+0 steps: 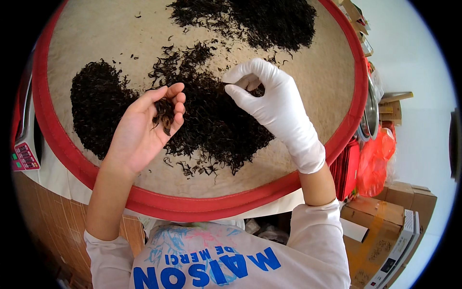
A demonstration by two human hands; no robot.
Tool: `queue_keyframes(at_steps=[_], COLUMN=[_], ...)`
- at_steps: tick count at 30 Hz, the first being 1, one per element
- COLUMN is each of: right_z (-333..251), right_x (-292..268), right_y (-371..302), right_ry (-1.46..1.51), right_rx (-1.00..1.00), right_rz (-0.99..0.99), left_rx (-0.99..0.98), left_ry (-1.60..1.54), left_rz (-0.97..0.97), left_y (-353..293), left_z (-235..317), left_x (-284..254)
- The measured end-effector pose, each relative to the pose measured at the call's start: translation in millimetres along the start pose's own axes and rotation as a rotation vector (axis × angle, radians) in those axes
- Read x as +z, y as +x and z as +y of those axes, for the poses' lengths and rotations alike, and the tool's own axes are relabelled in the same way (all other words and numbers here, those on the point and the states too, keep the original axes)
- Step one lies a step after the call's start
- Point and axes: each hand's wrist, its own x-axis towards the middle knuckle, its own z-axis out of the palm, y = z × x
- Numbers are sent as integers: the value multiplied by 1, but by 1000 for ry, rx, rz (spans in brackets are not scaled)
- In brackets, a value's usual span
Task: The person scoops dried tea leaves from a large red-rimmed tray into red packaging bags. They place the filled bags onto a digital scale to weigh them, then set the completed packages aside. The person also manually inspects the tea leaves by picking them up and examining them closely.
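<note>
My bare left hand (134,132) is cupped, palm up, its fingers curled around a small clump of dark, brownish dried tea leaves (165,114). To its right, my right hand (279,103) wears a white glove. Its thumb and forefinger come together in a pinch; a dark speck shows at the tips, too small to name. Both hands are above a loose heap of black, twisted tea leaves (211,120) spread across a large round tray (192,204) with a beige cloth bed and red padded rim. Scattered leaves lie around the heap's near edge.
Another dark mound (96,106) lies at the tray's left, and a bigger one (276,21) at the far side. A scale (28,149) stands left of the rim. On the right are red plastic bags (378,161), metal bowls (370,111) and cardboard boxes (378,214).
</note>
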Motion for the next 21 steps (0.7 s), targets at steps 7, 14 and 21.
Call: queue_keyframes(at_steps=[7,14,21], right_z=[8,-1,-7], right_x=[4,4,17], right_y=[1,-1,0], right_ry=[38,265,-90], right_rx=[-31,94,-296], right_rz=[48,-166,-114], left_rx=[-12,-24,1], left_ry=[-22,39,37], left_rz=[-46,-46,-96], left_y=[3,1,0], left_z=[-1,-5,-7], left_x=[-4,2,6])
